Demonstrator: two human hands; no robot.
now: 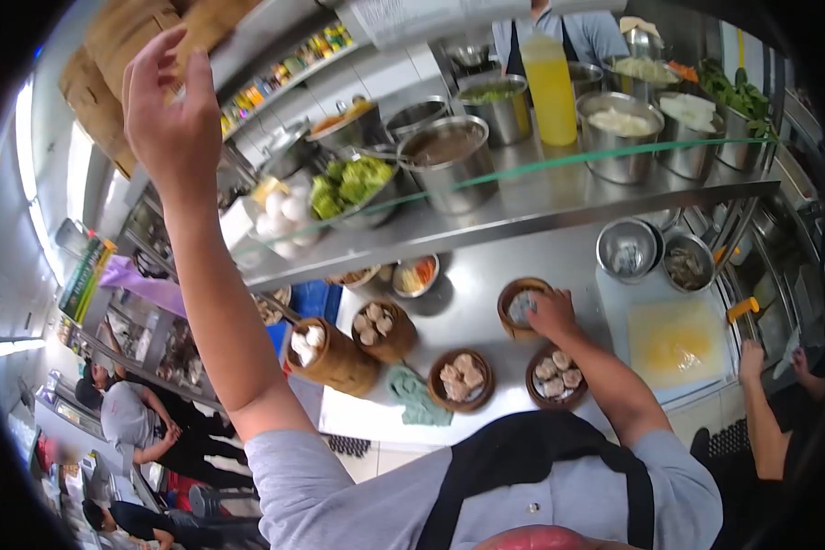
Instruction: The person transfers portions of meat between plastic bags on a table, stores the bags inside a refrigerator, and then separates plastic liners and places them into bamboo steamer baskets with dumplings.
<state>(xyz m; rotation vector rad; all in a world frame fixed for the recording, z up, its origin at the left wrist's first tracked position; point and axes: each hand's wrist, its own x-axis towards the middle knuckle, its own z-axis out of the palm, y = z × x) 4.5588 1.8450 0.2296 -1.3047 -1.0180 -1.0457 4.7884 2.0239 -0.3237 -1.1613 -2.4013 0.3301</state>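
High on the left, my left hand point(171, 105) is raised beside brown cardboard boxes, its fingers apart and nothing visible in it. Down at the steel counter, my right hand point(554, 314) grips the right rim of a small bamboo steamer point(511, 321) with a pale liner inside; the fingertips are partly hidden. Below that hand is a bamboo steamer of dumplings point(556, 374). Another steamer of dumplings point(461, 379) sits to its left. Farther left stand two taller bamboo stacks, one topped with white buns point(309, 343), the other with dumplings point(373, 324).
A steel shelf point(522, 199) crosses above the counter, carrying metal pots, eggs, lettuce point(346, 187) and a yellow bottle point(550, 90). A green cloth point(418, 396) lies between steamers. Metal bowls point(629, 249) and a yellow-stained board point(674, 337) are right. A co-worker's arms point(763, 412) show at far right.
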